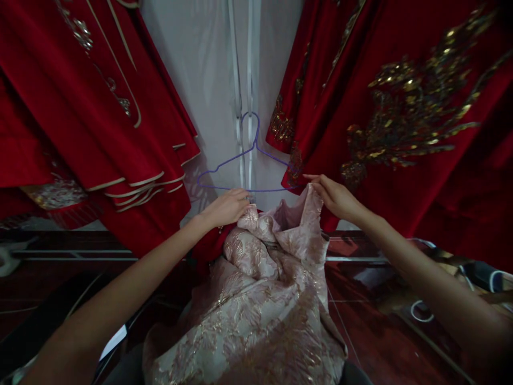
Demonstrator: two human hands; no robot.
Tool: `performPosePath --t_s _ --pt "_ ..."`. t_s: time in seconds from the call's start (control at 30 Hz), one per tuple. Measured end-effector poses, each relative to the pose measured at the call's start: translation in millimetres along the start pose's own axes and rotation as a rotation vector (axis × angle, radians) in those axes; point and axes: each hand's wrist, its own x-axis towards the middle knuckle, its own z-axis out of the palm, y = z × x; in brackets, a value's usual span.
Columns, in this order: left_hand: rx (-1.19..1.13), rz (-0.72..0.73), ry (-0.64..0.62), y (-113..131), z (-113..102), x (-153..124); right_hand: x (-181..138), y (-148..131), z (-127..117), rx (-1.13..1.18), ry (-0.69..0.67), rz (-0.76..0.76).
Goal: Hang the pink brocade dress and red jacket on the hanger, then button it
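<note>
A pale pink brocade garment (264, 299) with gold floral pattern hangs down in front of me. My left hand (226, 207) is closed on its top left edge, right at the lower bar of a thin purple wire hanger (240, 171). My right hand (332, 195) pinches the garment's upper right corner, lifting it beside the hanger's right end. The hanger's hook points up against a white wall.
Red velvet garments with cream trim (100, 123) hang at the left. Red garments with gold embroidery (401, 117) hang at the right. A white wall (208, 69) with hanging white straps is between them. The dark glossy floor (372, 321) shows reflections and cables.
</note>
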Motion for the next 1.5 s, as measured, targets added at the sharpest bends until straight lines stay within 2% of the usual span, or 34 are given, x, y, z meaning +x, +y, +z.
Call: performPosePath --t_s 0.1,0.23,0.37,0.47,0.63,0.8,0.93,1.03,1.13,1.23,1.37,1.5 --pt "-0.059 -0.012 0.084 0.2 17.7 21.9 9.9 8.7 8.9 0.010 0.112 0.008" --pt "-0.163 -0.038 0.075 0.3 40.3 24.5 12.4 46.1 5.2 -0.101 0.232 0.135" --pt "-0.253 -0.042 0.155 7.9 41.8 14.5 3.5 81.4 -7.4 -0.224 0.305 0.239" --pt "-0.295 -0.052 0.188 11.9 37.3 8.8 -2.9 90.9 -13.8 -0.268 0.322 0.256" --pt "-0.303 -0.045 0.183 12.1 39.0 9.4 0.1 80.7 -14.3 -0.283 0.357 0.224" --pt "-0.375 -0.005 0.207 23.7 41.5 25.0 27.5 52.8 -7.9 -0.325 0.361 0.184" --pt "-0.496 -0.004 0.250 39.8 38.9 44.5 52.1 30.0 5.0 -0.303 0.287 0.218" --pt "-0.537 -0.049 0.296 40.5 32.6 52.1 57.7 21.1 12.8 -0.226 0.213 0.237" --pt "-0.405 -0.191 0.363 21.4 22.0 43.2 55.4 20.2 11.2 -0.202 0.210 0.228" --pt "-0.175 -0.403 0.383 -16.3 12.7 13.2 55.1 23.6 0.9 -0.214 0.214 0.238" --pt "0.046 -0.614 0.263 -70.6 16.6 -46.7 61.0 28.2 -12.6 -0.181 0.194 0.238" --pt "0.094 -0.702 0.144 -96.6 35.3 -90.5 65.8 31.0 -14.5 -0.172 0.178 0.243"
